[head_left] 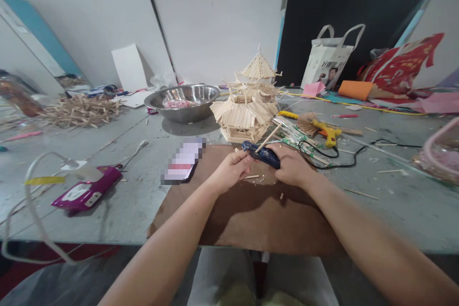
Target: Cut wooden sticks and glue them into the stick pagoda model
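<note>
Forearms (pixel 179 229) over brn sheet (pixel 265 229), R hand (pixel 292 163) gripping blue tool (pixel 268 156), L hand (pixel 232 169) pinching wood stick (pixel 269 137)

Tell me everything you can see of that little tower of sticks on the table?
The tower is a tiered model of thin, pale sticks that look wooden. Its pointed top roof carries a small spike; below, a broader roof of closely laid sticks slopes outward. It stands upright, right of the metal bowl, by the far edge of the brown sheet. Neither the left hand nor the right hand touches it.
</note>
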{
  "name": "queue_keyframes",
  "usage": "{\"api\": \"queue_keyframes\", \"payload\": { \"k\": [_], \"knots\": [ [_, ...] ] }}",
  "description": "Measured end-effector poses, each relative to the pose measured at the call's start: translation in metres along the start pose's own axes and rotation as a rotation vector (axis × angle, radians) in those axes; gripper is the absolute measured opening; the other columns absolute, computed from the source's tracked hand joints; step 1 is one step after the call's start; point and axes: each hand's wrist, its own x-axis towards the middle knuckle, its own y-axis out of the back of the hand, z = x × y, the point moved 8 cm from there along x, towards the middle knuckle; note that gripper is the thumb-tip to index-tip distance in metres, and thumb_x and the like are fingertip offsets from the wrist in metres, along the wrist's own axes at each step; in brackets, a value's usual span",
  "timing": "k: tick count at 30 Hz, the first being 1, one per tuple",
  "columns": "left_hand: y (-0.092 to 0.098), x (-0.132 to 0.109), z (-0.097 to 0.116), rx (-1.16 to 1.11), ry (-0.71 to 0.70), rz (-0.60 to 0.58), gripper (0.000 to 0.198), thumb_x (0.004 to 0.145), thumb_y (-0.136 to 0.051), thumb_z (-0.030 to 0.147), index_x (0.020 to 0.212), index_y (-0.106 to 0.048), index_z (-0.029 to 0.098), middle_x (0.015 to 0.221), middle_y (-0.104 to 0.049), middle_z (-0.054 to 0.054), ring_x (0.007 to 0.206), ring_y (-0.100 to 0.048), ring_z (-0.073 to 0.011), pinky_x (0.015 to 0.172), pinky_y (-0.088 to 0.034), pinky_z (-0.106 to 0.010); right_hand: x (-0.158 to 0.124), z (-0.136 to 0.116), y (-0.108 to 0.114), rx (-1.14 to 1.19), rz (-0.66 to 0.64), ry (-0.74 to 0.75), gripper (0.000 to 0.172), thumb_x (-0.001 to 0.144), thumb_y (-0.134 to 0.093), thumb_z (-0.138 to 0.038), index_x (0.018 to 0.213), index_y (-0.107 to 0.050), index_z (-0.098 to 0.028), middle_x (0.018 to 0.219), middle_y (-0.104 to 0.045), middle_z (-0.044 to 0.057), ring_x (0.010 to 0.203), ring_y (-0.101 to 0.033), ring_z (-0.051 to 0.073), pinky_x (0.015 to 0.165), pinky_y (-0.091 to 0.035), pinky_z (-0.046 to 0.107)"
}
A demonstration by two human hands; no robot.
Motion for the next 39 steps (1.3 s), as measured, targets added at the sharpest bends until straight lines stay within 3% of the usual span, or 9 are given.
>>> {"api": "queue_keyframes", "payload": {
  "k": [7,12,20,24,29,39],
  "knots": [
    [-0.003,-0.003,-0.003,-0.081,0.057,-0.061,0.032,0.072,-0.050,0.044,0.082,-0.057,0.014,0.043,-0.036,0.008,0.033,-0.024,-0.0015,0.034,-0.017,-0.016,-0.001,-0.001,0.001,-0.016,-0.015,-0.022,0.042,0.058,-0.048,-0.017,0.100,-0.049,-0.019,0.098,-0.058,0.006,0.088,-0.052,0.020,0.075,-0.038,0.029],
    [-0.003,-0.003,0.002,-0.068,0.041,-0.044,0.031,0.073,-0.049,0.044,0.081,-0.056,0.014,0.044,-0.035,0.008,0.034,-0.025,-0.0019,0.035,-0.016,-0.016,0.000,-0.002,0.000,-0.077,-0.056,-0.050,0.035,0.059,-0.046,-0.018,0.094,-0.051,-0.018,0.091,-0.060,0.006,0.085,-0.054,0.020,0.074,-0.038,0.028],
    [0.004,0.001,0.013,0.222,-0.169,0.195,0.024,0.077,-0.044,0.039,0.079,-0.049,0.015,0.048,-0.035,0.007,0.043,-0.031,-0.0049,0.043,-0.025,-0.017,0.002,0.004,0.000,-0.203,-0.061,-0.175,0.027,0.065,-0.044,-0.026,0.089,-0.050,-0.018,0.084,-0.062,0.007,0.079,-0.056,0.021,0.069,-0.038,0.028],
    [0.011,0.000,0.012,0.311,-0.182,0.280,0.027,0.078,-0.041,0.039,0.075,-0.051,0.015,0.051,-0.033,0.005,0.046,-0.031,-0.0054,0.044,-0.025,-0.017,0.003,0.002,0.000,-0.189,-0.032,-0.159,0.030,0.065,-0.044,-0.025,0.093,-0.050,-0.019,0.088,-0.061,0.008,0.082,-0.055,0.023,0.070,-0.039,0.031],
    [0.002,-0.002,0.014,0.133,-0.153,0.163,0.031,0.075,-0.044,0.044,0.076,-0.053,0.013,0.048,-0.028,0.006,0.042,-0.024,-0.0041,0.039,-0.019,-0.017,0.000,-0.001,0.001,-0.062,-0.028,-0.077,0.040,0.061,-0.047,-0.018,0.101,-0.048,-0.019,0.096,-0.059,0.007,0.089,-0.053,0.022,0.076,-0.038,0.030],
    [-0.005,-0.002,0.003,-0.089,0.002,0.031,0.035,0.068,-0.053,0.047,0.076,-0.056,0.013,0.043,-0.037,0.007,0.033,-0.025,-0.0015,0.033,-0.015,-0.016,0.000,-0.004,0.002,0.059,-0.043,0.009,0.050,0.061,-0.048,-0.016,0.111,-0.043,-0.017,0.104,-0.054,0.008,0.092,-0.050,0.020,0.078,-0.038,0.031]
  ]
}}
